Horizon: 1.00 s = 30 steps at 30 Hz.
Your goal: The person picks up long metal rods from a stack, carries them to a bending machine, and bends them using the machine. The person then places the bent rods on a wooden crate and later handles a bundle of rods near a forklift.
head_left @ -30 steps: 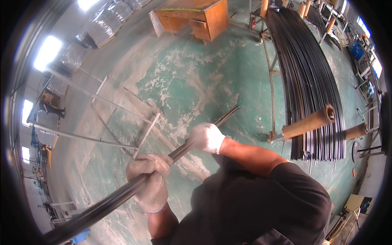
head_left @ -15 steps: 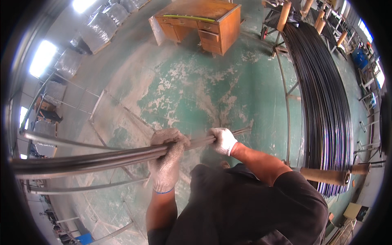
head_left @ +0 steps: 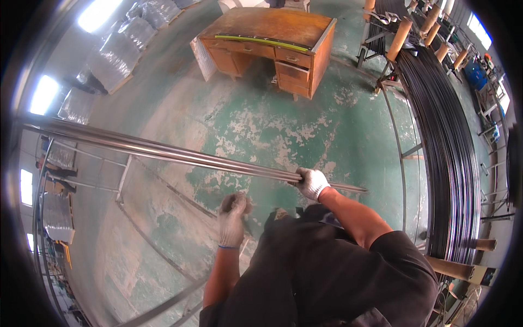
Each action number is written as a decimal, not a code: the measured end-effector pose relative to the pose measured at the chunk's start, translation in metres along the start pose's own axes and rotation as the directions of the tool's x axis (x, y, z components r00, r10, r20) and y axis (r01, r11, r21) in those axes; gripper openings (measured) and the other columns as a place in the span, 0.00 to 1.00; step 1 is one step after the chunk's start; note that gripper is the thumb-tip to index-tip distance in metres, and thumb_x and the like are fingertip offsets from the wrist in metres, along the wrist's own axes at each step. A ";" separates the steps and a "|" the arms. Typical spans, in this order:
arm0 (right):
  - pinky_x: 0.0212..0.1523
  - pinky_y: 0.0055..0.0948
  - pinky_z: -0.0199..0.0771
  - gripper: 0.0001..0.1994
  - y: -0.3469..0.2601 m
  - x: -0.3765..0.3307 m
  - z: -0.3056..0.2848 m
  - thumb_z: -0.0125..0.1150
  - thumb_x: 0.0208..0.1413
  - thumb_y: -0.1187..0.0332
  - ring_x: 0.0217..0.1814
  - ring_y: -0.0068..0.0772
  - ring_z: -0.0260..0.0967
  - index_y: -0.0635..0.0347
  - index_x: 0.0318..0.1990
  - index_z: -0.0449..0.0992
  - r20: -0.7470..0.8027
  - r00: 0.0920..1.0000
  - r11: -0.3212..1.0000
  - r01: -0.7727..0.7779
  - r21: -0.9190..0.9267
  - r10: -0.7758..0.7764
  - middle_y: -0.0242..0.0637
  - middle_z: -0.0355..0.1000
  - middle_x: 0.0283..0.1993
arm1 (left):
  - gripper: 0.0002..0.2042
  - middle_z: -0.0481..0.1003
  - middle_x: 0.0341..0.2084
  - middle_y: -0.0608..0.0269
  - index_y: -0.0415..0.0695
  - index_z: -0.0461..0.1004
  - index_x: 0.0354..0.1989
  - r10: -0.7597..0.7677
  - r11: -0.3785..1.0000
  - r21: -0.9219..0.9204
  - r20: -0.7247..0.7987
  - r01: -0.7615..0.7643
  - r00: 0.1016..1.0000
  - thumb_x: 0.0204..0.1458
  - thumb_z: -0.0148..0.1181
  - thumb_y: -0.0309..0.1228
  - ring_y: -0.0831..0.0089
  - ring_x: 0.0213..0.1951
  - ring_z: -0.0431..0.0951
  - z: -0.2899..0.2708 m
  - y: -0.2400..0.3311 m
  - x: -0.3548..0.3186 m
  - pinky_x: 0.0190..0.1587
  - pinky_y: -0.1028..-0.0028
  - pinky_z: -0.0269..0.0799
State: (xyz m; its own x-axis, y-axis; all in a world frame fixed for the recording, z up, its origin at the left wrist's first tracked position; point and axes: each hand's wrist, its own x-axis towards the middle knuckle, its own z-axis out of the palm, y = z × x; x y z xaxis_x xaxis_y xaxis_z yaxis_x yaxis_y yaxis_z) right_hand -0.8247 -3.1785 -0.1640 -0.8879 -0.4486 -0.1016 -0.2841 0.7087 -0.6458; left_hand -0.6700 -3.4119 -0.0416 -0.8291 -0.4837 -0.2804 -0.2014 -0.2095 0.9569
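Observation:
A bundle of long, thin metal rods [head_left: 201, 159] runs from the far left down to my right hand [head_left: 312, 184]. In its white knit work glove, that hand is closed round the bundle near its right end. A rod end sticks out beyond the hand to the right. Below the bundle and apart from it is my left hand [head_left: 232, 218], in a greyish, soiled glove. Its fingers look loosely curled, slightly blurred, with nothing seen in them.
A wooden desk [head_left: 267, 24] with a yellow-green strip on its top stands ahead. Long dark strips [head_left: 444, 141] lie stacked on a rack to the right, among brown cardboard tubes [head_left: 400, 39]. Metal frame bars [head_left: 163, 240] stand at the lower left. Wrapped pallets [head_left: 111, 60] line the far left.
My left hand has let go of the rods and sits lower, apart from them. The bundle's left part has swung up and away. My right hand keeps hold.

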 end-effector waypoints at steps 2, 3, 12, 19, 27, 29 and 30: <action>0.43 0.46 0.79 0.15 0.000 0.047 0.001 0.70 0.56 0.52 0.41 0.57 0.79 0.54 0.39 0.80 0.041 0.998 0.998 -0.057 -0.017 0.058 0.47 0.80 0.34 | 0.12 0.78 0.34 0.62 0.38 0.77 0.45 -0.068 0.996 0.054 0.029 0.067 0.997 0.62 0.64 0.34 0.72 0.35 0.77 -0.016 -0.004 0.055 0.43 0.68 0.76; 0.43 0.47 0.79 0.15 -0.008 0.076 -0.007 0.70 0.56 0.52 0.41 0.57 0.79 0.53 0.39 0.80 0.050 0.996 0.997 -0.078 -0.026 0.079 0.46 0.80 0.34 | 0.12 0.78 0.35 0.62 0.37 0.77 0.46 -0.074 0.997 0.039 0.023 0.073 0.997 0.62 0.64 0.34 0.71 0.36 0.78 -0.018 -0.001 0.083 0.43 0.68 0.77; 0.52 0.48 0.78 0.19 0.008 0.347 0.009 0.62 0.60 0.45 0.50 0.54 0.79 0.49 0.48 0.81 0.238 0.934 0.957 -0.230 -0.174 0.268 0.47 0.82 0.43 | 0.14 0.77 0.38 0.62 0.36 0.77 0.47 -0.200 0.979 0.021 -0.123 0.204 0.972 0.58 0.67 0.31 0.73 0.39 0.78 -0.023 0.005 0.332 0.42 0.70 0.77; 0.53 0.48 0.77 0.28 0.014 0.547 0.029 0.65 0.56 0.40 0.52 0.57 0.79 0.51 0.55 0.79 0.373 0.876 0.951 -0.260 -0.168 0.305 0.50 0.82 0.46 | 0.14 0.79 0.38 0.58 0.36 0.77 0.48 -0.356 0.931 0.028 -0.157 0.365 0.921 0.56 0.67 0.29 0.70 0.38 0.80 -0.026 0.034 0.477 0.42 0.70 0.77; 0.54 0.48 0.77 0.30 0.012 0.723 0.067 0.65 0.57 0.39 0.53 0.56 0.79 0.54 0.55 0.78 0.431 0.806 0.911 -0.315 -0.267 0.405 0.51 0.81 0.46 | 0.14 0.79 0.36 0.57 0.35 0.76 0.49 -0.423 0.902 -0.024 -0.249 0.431 0.871 0.57 0.66 0.28 0.69 0.35 0.81 -0.044 0.036 0.626 0.41 0.69 0.79; 0.55 0.48 0.76 0.28 0.005 0.753 0.075 0.66 0.58 0.40 0.54 0.56 0.78 0.53 0.54 0.79 0.443 0.769 0.887 -0.384 -0.258 0.461 0.51 0.81 0.47 | 0.13 0.79 0.37 0.58 0.35 0.77 0.48 -0.458 0.875 0.085 -0.170 0.476 0.872 0.57 0.65 0.28 0.70 0.36 0.81 -0.051 0.027 0.657 0.41 0.70 0.79; 0.55 0.48 0.76 0.28 0.005 0.765 0.084 0.66 0.58 0.40 0.54 0.56 0.78 0.53 0.54 0.79 0.436 0.768 0.882 -0.389 -0.264 0.469 0.51 0.81 0.47 | 0.13 0.79 0.37 0.58 0.35 0.77 0.48 -0.430 0.878 0.169 -0.137 0.448 0.893 0.56 0.65 0.28 0.70 0.36 0.81 -0.059 0.021 0.678 0.41 0.70 0.78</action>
State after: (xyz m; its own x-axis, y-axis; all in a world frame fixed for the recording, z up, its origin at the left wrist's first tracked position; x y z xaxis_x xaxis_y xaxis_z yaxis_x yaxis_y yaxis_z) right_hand -1.4751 -3.5637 -0.3089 -0.6573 -0.2492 -0.7112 -0.0007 0.9439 -0.3301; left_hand -1.2052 -3.7942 -0.2164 -0.5819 -0.4584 -0.6717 -0.6368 -0.2570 0.7270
